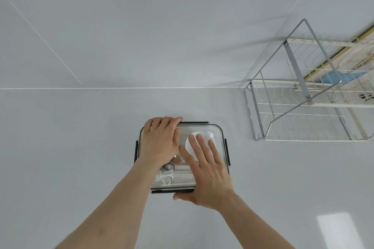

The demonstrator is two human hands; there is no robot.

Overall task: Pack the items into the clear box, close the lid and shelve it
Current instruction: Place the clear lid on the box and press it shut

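A clear box (pixel 219 133) with a transparent lid and dark side latches (pixel 227 151) sits on the white counter in front of me. Through the lid I see a round white container (pixel 199 137), white rolled items (pixel 183 177) and a small brown piece (pixel 178 160). My left hand (pixel 162 140) lies flat on the lid's far-left part, fingers curled over the far edge. My right hand (pixel 206 172) presses flat on the lid's near-right part, fingers spread, thumb hooked under the near edge by the front latch (pixel 162 191).
A white wire rack (pixel 303 111) with a metal frame stands on the counter at the right, against the tiled wall corner. Something blue (pixel 332 78) shows behind it. White counter stretches to the left and front of the box.
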